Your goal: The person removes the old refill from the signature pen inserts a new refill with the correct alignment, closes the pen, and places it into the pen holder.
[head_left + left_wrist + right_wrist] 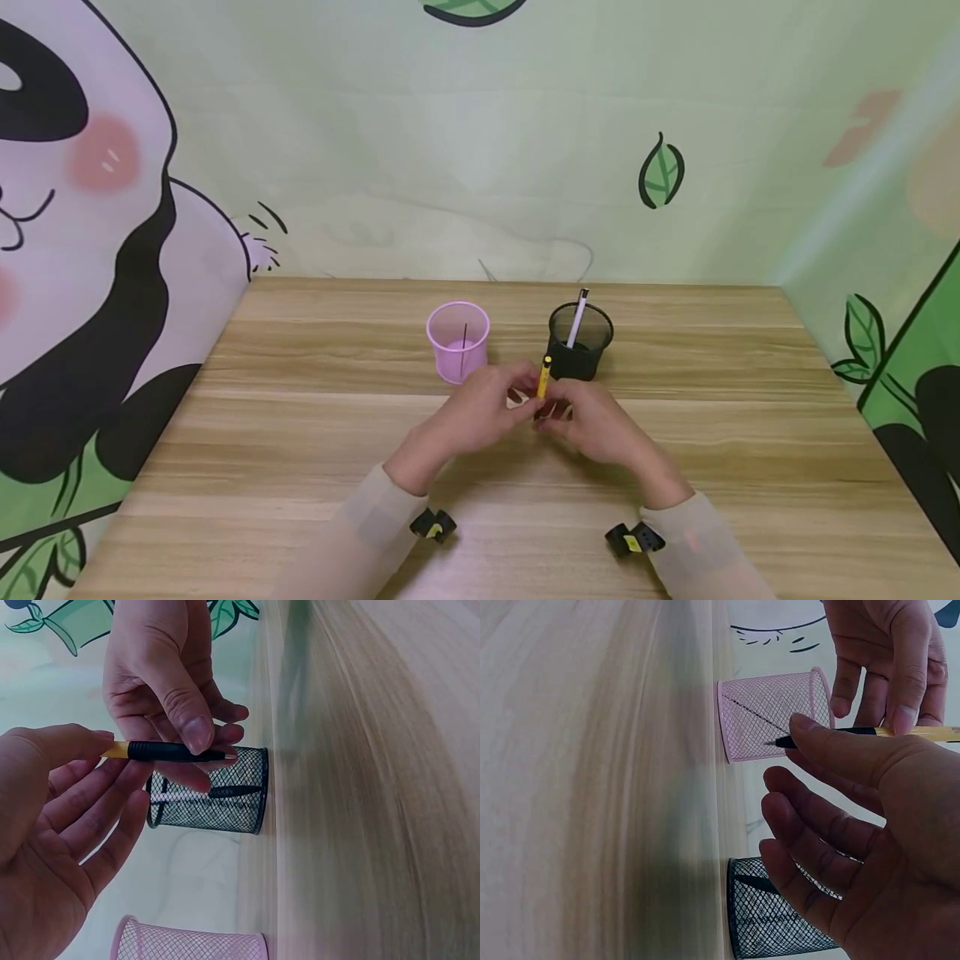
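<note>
Both hands hold a yellow pen [544, 379] with a black grip section, in front of the two pen cups. My left hand [483, 407] pinches the yellow barrel between thumb and fingers. The right hand [596, 421] pinches the black grip near the pointed tip; its other fingers are loosely bent, as the right wrist view shows. In the head view the pen stands nearly upright, its lower end hidden by the fingers. Just behind the right hand is a black mesh pen cup [576, 365], with a white pen [577, 321] leaning inside it.
A pink mesh pen cup [454, 363] stands left of the black one, with a thin dark stick [464, 337] in it. Both cups are toward the back of the wooden table [337, 350]. Behind the table hangs a printed backdrop [360, 150].
</note>
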A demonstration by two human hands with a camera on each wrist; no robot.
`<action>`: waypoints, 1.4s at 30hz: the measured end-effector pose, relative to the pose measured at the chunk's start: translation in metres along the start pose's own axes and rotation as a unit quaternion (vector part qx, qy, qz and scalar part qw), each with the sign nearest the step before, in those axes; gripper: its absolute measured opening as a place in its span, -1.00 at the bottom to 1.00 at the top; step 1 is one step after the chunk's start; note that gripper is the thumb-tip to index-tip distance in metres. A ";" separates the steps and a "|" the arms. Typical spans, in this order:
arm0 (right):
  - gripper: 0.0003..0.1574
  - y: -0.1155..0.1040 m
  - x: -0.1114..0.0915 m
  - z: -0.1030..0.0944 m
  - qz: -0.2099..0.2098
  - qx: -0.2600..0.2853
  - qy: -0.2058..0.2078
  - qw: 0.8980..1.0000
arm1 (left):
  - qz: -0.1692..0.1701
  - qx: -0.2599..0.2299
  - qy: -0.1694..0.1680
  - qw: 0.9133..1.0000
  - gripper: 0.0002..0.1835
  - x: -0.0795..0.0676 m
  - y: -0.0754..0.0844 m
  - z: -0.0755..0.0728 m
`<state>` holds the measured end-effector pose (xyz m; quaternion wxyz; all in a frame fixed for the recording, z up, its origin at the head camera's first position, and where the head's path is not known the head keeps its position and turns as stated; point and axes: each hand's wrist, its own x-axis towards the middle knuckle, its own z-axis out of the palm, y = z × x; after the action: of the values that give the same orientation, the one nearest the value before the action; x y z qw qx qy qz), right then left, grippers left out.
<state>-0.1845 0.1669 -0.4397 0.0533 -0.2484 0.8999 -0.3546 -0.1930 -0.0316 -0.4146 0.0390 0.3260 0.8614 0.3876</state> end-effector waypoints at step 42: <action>-0.89 0.015 0.000 -0.011 0.061 0.035 0.023 0.997 | -0.041 -0.130 0.071 0.988 -0.86 -0.010 -0.035 -0.013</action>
<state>-0.1932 0.1831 -0.4412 0.0626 -0.1832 0.9013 -0.3876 -0.2080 -0.0627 -0.4311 0.0354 0.2541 0.8168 0.5167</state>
